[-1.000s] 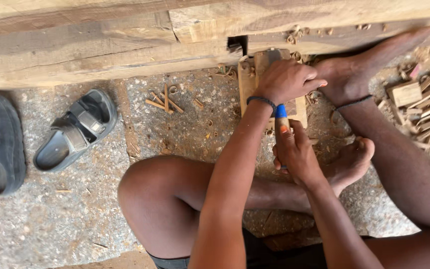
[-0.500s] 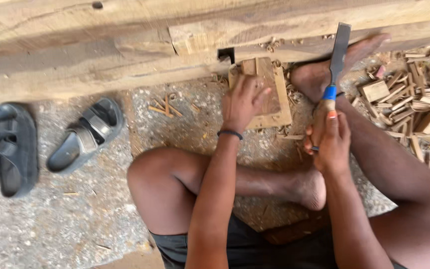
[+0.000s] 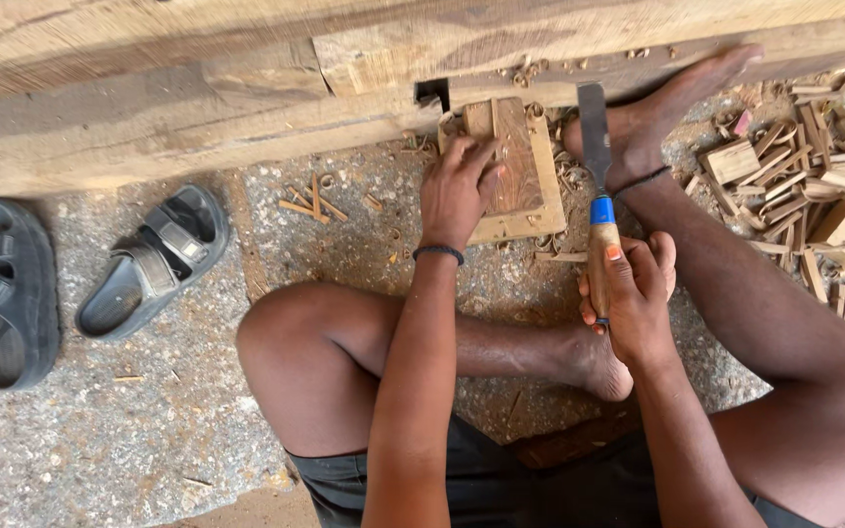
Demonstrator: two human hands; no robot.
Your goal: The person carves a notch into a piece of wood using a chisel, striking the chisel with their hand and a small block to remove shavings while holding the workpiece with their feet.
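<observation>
On the gravel floor, just below the long timber beam, lies a small wooden block with a darker recessed panel. The left hand rests flat on the block, fingers spread, pressing it down, not closed around anything. The right hand is wrapped tight around the wooden handle of a chisel, whose blade points up toward the beam, beside the block and not touching it. To work well here, I think the left hand should hold the block firm with its fingers away from the blade path. The chisel edge should then meet the wood at a low angle. Wood chips lie at the right, two grey sandals at the left.
</observation>
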